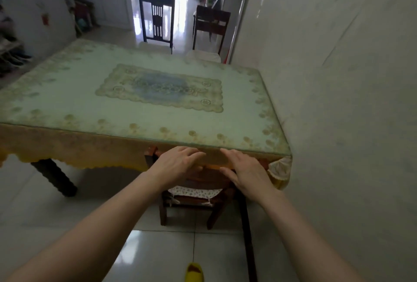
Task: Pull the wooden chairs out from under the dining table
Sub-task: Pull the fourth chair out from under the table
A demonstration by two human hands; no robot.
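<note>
Under table edge: chair (194, 193) back hidden | hands (177, 163) (247, 172) spread, gripping nothing

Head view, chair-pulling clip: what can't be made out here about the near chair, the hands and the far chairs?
- Near wooden chair: top rail hidden by both hands and the tablecloth hem.
- Left hand, right hand: whether the fingers actually grip is unclear; they are seen from behind.
- Far chairs: seats and legs hidden by the table.
- Yellow slipper: cut by the bottom edge.

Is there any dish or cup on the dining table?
No, the dining table carries only its patterned cloth under glass.
</note>
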